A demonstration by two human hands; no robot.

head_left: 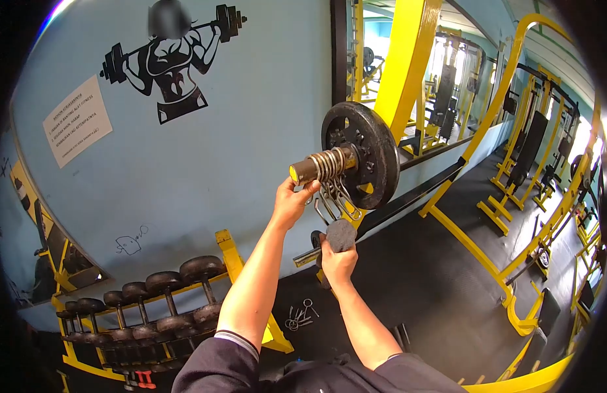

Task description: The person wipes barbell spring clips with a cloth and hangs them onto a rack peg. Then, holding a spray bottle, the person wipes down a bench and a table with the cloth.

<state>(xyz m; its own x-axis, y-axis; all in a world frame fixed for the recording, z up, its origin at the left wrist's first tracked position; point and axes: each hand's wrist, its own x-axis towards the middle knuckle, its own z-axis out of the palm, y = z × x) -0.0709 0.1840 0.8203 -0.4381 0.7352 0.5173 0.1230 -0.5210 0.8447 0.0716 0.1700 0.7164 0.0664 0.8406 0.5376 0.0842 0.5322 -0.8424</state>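
A yellow-ended metal peg [304, 171] juts toward me, with several spring collars [329, 165] coiled around it and their wire handles hanging below. Behind them, a black weight plate [369, 154] sits on the same peg. My left hand [291, 204] is closed at the underside of the peg, its thumb and fingers pinching at the collar handles. Lower and to the right, my right hand [340, 263] grips a grey, rounded, cloth-like bundle [341, 235]; its exact kind is unclear. A dark part shows below that fist.
Dumbbells [164, 281] fill a yellow rack at left. Loose metal clips and a ring [300, 316] lie on the black floor. A yellow upright [408, 59] stands before a wall mirror. Yellow-framed machines [526, 150] line the right side. A paper notice [77, 121] hangs on the blue wall.
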